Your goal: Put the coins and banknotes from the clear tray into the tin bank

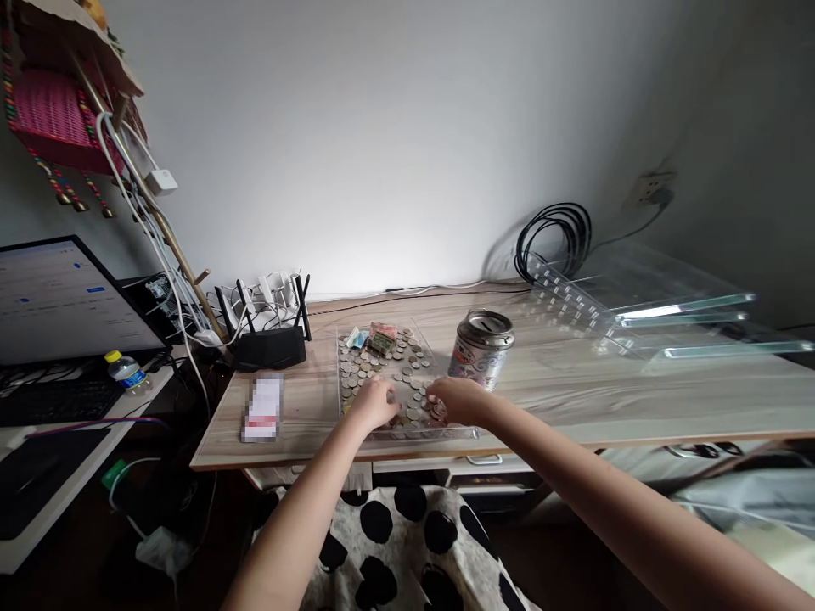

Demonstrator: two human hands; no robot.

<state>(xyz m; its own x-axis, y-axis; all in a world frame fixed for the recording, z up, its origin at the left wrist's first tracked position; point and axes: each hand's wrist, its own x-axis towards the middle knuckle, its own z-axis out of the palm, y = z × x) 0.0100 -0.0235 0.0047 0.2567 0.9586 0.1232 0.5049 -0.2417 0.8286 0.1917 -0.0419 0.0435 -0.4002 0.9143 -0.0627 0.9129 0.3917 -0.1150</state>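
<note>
Head view: hands (pixel 375 403) (pixel 459 400) touch coins (pixel 377 363) at tray's (pixel 453 434) near edge.

We view a pale wooden tabletop (pixel 573 395) from its near edge. At centre lies a clear shallow plastic tray (pixel 446 434) holding loose round metal coins (pixel 356 369), with folded paper banknotes (pixel 382 338) at its far end. Our left hand (pixel 375 403) and right hand (pixel 462 400) rest side by side on the coins at the tray's near end. Just right of the tray stands a slotted cylindrical tin can (pixel 480 348). Left of the tray lies a small flat white-and-red packet (pixel 262 409), with a black antenna router (pixel 271 346) behind it. Clear acrylic racks (pixel 668 318) lie far right, with a coiled black cable (pixel 553 238) behind them.
</note>
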